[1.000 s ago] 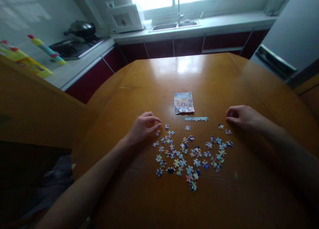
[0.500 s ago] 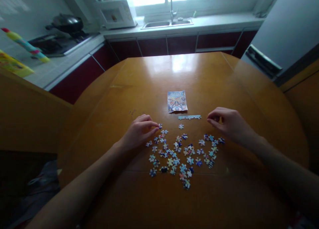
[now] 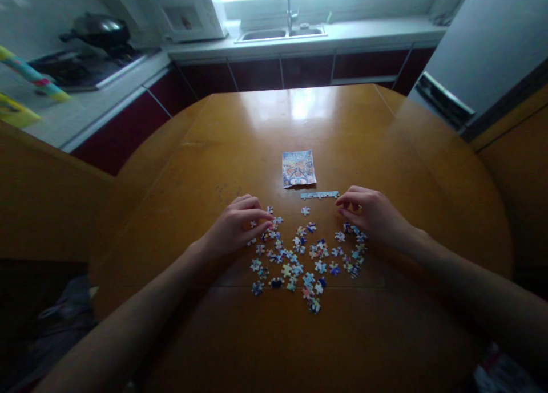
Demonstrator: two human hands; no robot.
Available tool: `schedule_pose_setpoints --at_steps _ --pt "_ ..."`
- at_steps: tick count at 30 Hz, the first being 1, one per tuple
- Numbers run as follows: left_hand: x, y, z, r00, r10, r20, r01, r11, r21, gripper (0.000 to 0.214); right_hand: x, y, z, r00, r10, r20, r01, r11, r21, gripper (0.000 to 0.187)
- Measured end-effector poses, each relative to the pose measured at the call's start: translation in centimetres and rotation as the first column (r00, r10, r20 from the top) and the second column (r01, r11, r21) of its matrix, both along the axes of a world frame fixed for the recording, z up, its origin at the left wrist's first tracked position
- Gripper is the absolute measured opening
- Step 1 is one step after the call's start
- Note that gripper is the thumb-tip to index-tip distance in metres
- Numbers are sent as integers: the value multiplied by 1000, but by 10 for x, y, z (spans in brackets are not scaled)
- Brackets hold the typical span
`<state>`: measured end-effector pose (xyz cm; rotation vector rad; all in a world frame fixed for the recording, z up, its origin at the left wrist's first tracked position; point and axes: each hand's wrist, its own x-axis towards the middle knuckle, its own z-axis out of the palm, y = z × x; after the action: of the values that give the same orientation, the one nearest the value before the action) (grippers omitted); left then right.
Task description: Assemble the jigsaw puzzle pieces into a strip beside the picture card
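Note:
Many loose jigsaw pieces lie scattered on the wooden table in front of me. My left hand hovers at the left edge of the scatter, its thumb and index finger slightly apart above a few pieces. Farther back, a joined strip of light-blue puzzle pieces runs sideways. My right hand is at the strip's right end, fingers curved and thumb apart; I cannot tell whether they touch it. A single pale piece rests just below the strip.
Behind the strip lies a small printed picture sheet. The rounded wooden table fills the middle. Beyond it stand a counter with a sink, a microwave, a stove with a wok, and a grey appliance at right.
My right hand has moved left to the end of the strip. My left hand has shifted slightly relative to the pieces, now over ones nearer me. The view has shifted slightly.

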<state>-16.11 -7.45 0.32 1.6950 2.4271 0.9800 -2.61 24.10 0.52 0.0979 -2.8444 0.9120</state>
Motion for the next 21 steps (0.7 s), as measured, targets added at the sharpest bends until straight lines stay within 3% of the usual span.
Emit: schedule_pose_setpoints --at_steps 10,18,21 --pt "22 6 2 975 -194 -110 189 980 -54 9 -3 3 -2 1000 -21 -8 21 1000 -12 9" --pt "55 19 10 925 -375 -60 363 920 -150 13 -5 8 -3 999 -47 -23 47 999 -1 11" --pt "59 22 10 920 -387 -59 373 913 -166 14 -7 15 1 997 -71 -35 71 997 1 11"
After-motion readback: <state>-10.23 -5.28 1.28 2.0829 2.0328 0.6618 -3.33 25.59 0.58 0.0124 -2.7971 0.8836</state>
